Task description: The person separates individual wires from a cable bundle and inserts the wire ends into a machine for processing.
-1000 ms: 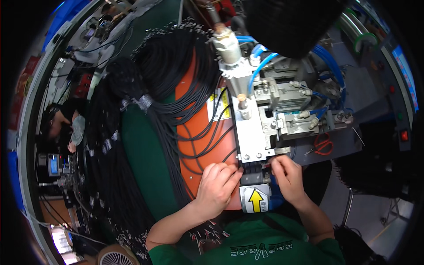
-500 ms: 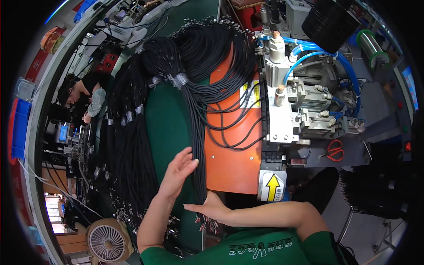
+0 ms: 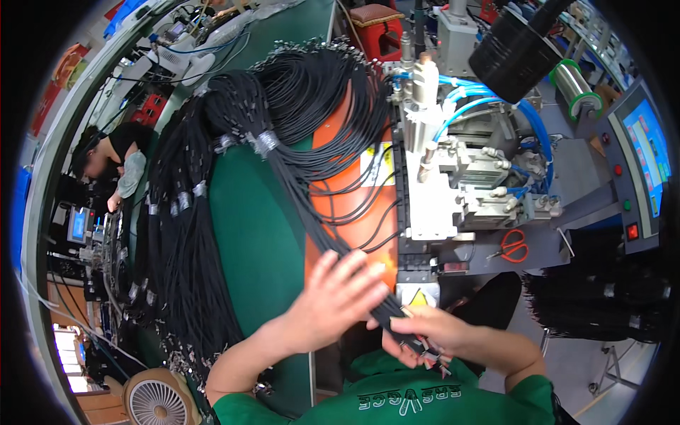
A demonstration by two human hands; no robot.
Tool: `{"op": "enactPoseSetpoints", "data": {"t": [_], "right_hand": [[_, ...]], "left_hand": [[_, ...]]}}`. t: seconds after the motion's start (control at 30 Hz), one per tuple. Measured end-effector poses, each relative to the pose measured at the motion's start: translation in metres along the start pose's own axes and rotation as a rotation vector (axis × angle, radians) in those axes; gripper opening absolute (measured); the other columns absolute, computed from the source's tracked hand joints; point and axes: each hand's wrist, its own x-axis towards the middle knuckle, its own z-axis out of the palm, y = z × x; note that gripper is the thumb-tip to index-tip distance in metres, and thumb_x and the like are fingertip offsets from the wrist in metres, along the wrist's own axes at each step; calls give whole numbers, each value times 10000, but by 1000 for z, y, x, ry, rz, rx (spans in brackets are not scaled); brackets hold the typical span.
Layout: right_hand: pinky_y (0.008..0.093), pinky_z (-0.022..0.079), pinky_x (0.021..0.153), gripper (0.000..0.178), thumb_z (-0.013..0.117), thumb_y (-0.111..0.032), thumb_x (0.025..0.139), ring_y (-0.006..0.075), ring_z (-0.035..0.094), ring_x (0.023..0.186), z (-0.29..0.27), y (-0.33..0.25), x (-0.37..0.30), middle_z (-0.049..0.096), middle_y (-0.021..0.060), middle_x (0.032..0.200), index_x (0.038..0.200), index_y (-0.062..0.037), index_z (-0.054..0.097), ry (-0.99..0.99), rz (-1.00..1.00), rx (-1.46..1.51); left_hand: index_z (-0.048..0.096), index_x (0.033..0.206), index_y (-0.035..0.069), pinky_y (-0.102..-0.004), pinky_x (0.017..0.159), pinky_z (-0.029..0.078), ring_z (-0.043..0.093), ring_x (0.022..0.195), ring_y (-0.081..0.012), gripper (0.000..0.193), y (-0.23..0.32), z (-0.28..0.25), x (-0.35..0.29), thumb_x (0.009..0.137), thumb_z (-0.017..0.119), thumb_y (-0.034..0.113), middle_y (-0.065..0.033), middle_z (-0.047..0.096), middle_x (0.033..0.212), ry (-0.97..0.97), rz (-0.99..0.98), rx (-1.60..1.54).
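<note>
The big green surface (image 3: 258, 234) carries huge bunches of long black cables (image 3: 184, 234), tied here and there with grey bands. Beside them lies a flat orange mat (image 3: 354, 212). To the right of the mat stands a grey metal machine with blue hoses (image 3: 460, 177). A small pair of orange-handled scissors (image 3: 511, 246) lies on the machine's base.

A thin bunch of black cables (image 3: 333, 234) runs down across the mat to the person's hands. The left hand (image 3: 333, 301) is spread wide, fingers apart, resting on top of this bunch. The right hand (image 3: 435, 336) has its grip closed around the bunch's lower end, near the person's green shirt.
</note>
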Motion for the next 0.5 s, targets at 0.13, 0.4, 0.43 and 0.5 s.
{"op": "enactPoseSetpoints", "data": {"t": [0.13,0.4,0.43,0.5], "right_hand": [[226,464,486,519,291,-456,1007,151,637,661,-2,18,-21,637,131,876,1116,8,494,76,-106,-108],[177,426,501,311,529,-44,935,80,578,599,-27,14,-20,636,111,935,1232,44,498,642,-686,-34],[177,426,501,311,529,-44,935,80,578,599,-30,10,-19,636,111,935,1232,44,498,645,-685,-32],[160,421,509,299,528,-44,937,73,574,596,-34,5,-18,625,101,945,1221,43,494,579,-695,-3]], "left_hand": [[540,1149,-5,-389,756,498,640,873,-279,473,-8,42,21,735,657,191,-144,635,957,199,268,-96],[607,1010,8,-318,522,411,579,551,-204,439,1,55,49,628,741,179,-40,590,649,222,6,-207],[607,1010,8,-318,522,411,579,551,-204,439,1,56,50,628,741,179,-40,590,649,220,6,-210],[623,956,23,-297,510,407,600,543,-188,303,4,54,54,724,753,169,-56,620,676,247,-42,-268]]}}
